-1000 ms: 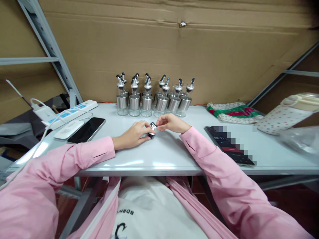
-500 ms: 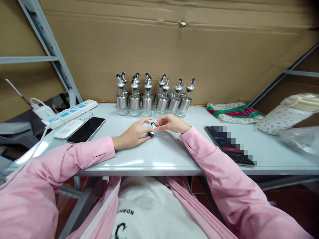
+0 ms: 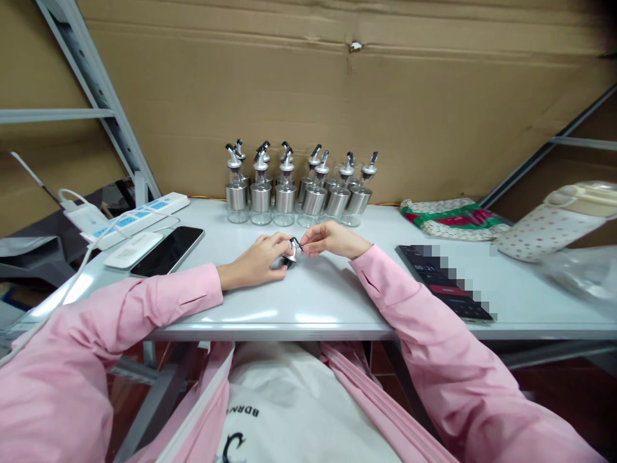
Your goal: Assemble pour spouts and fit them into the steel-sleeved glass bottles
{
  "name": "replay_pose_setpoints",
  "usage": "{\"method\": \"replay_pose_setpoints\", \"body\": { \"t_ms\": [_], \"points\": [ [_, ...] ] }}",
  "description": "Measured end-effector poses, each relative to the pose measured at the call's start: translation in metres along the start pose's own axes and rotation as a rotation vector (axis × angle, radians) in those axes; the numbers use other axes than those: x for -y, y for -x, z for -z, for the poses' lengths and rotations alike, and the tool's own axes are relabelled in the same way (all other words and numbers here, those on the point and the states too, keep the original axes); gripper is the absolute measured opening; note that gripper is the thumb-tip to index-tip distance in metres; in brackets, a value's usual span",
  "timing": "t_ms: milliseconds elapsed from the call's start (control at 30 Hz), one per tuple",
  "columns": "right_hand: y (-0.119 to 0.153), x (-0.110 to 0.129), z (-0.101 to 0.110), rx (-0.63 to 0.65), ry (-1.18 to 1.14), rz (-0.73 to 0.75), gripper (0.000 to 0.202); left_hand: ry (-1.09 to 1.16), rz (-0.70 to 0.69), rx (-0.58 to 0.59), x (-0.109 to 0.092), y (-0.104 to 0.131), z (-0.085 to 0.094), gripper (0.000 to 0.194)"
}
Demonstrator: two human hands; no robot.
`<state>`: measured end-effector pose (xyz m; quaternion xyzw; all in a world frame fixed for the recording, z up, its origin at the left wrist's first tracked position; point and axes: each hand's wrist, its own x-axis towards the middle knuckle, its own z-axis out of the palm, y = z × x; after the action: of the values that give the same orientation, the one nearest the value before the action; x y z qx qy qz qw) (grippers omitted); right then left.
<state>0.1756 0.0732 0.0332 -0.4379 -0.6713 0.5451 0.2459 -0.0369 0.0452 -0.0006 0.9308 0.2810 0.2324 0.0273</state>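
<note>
A small silver and black pour spout (image 3: 292, 253) is held low over the table in front of me. My left hand (image 3: 257, 261) is closed around its body, fingers on the far side and thumb on the near side. From the right, the thumb and forefinger of my right hand (image 3: 331, 239) pinch the end of the spout's black flap. Behind my hands stand several glass bottles with steel sleeves (image 3: 285, 199), most of them topped with similar spouts. The fingertips partly cover the spout.
A phone (image 3: 168, 251), a white flat device (image 3: 134, 249) and a power strip (image 3: 139, 217) lie on the left. To the right are another phone (image 3: 446, 286), a patterned cloth (image 3: 450, 217), a dotted tumbler (image 3: 544, 225) and clear plastic (image 3: 585, 273). Cardboard (image 3: 385, 103) stands behind.
My left fingers have closed in around the spout, which has tilted and shifted slightly left. My right hand keeps its pinch nearly in place.
</note>
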Motion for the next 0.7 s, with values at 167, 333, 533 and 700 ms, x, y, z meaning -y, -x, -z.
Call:
{"method": "replay_pose_setpoints", "body": {
  "t_ms": [167, 333, 533, 700],
  "points": [
    [0.005, 0.004, -0.002, 0.042, -0.065, -0.027, 0.026, 0.000, -0.015, -0.010, -0.001, 0.000, 0.001, 0.018],
    [0.010, 0.009, -0.006, 0.101, -0.135, -0.080, 0.029, -0.079, -0.092, -0.068, 0.001, 0.001, -0.001, 0.017],
    [0.011, 0.009, -0.011, 0.208, -0.187, -0.125, 0.023, -0.163, -0.112, -0.116, 0.000, 0.001, 0.000, 0.018],
    [0.009, 0.007, -0.023, 0.218, -0.343, -0.141, 0.012, -0.219, -0.114, -0.151, 0.000, 0.001, 0.000, 0.019]
  ]
}}
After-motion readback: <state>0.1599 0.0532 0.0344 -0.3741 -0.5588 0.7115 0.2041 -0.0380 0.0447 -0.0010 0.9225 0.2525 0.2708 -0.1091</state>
